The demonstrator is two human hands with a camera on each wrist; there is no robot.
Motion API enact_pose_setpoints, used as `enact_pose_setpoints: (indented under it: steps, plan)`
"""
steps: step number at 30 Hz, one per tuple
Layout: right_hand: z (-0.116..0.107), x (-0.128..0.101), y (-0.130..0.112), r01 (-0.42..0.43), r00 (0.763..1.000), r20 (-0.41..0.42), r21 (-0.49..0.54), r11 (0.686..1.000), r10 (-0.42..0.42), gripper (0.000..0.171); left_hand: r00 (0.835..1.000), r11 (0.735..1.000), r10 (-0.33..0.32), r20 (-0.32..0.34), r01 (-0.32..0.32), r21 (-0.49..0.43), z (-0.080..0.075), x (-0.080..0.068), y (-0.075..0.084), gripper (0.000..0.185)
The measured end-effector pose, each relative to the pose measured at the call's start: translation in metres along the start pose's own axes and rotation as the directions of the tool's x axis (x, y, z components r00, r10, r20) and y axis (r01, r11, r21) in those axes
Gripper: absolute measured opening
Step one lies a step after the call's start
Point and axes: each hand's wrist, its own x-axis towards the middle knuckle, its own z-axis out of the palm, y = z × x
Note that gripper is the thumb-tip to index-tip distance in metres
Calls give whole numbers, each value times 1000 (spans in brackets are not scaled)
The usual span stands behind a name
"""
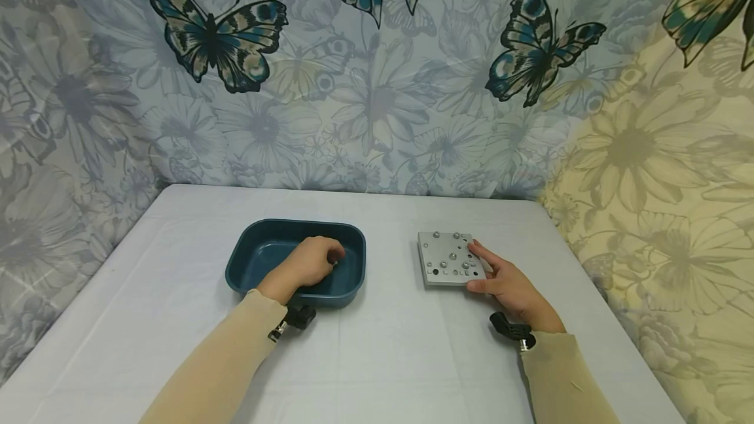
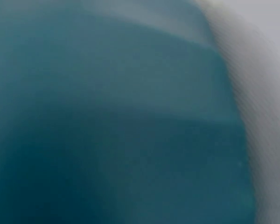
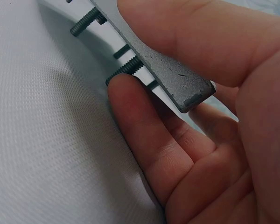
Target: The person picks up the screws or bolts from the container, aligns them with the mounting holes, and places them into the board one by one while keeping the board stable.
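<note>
My left hand (image 1: 307, 262) reaches down into a dark teal rectangular tub (image 1: 259, 228), fingers bent toward its right end. Its fingertips are mostly hidden, and whether they pinch something cannot be seen. The left wrist view holds only the blurred tub wall (image 2: 168, 79). To the right, my right hand (image 1: 509, 285) holds a square silver metal plate (image 1: 442, 255) by its right edge. Several screw heads and holes dot the top face. Up close, the thumb (image 3: 186, 42) lies along the plate's edge (image 3: 177, 79), and a finger (image 3: 137, 112) reaches beneath, beside a threaded screw (image 3: 85, 21) projecting from the underside.
Both things are on a table with a white cloth (image 1: 377, 358). Behind it hangs a fabric backdrop (image 1: 377, 116) with butterflies and flowers. Each wrist wears a small black camera, the left one (image 1: 300, 317) close to the tub's front rim.
</note>
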Motion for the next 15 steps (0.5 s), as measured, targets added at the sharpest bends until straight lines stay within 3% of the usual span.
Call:
enact_pose_setpoints:
  steps: [5, 8, 11, 15]
  plan:
    - [0, 0, 0, 1, 1000, 3, 2, 1000, -1, 98, 998, 991, -55, -14, 53, -122, -6, -1, 3, 29]
    - [0, 1, 1, -1, 1000, 4, 3, 1000, 1, 98, 994, 964, -104, -17, 97, -248, -12, -3, 7, 23]
    - [0, 1, 0, -3, 1000, 1, 2, 1000, 3, 99, 985, 902, -169, 11, 160, -400, -17, -5, 11, 21]
    - [1, 0, -1, -1, 1000, 1, 13, 1000, 1, 98, 969, 756, -234, 75, 230, -613, -20, -6, 14, 23]
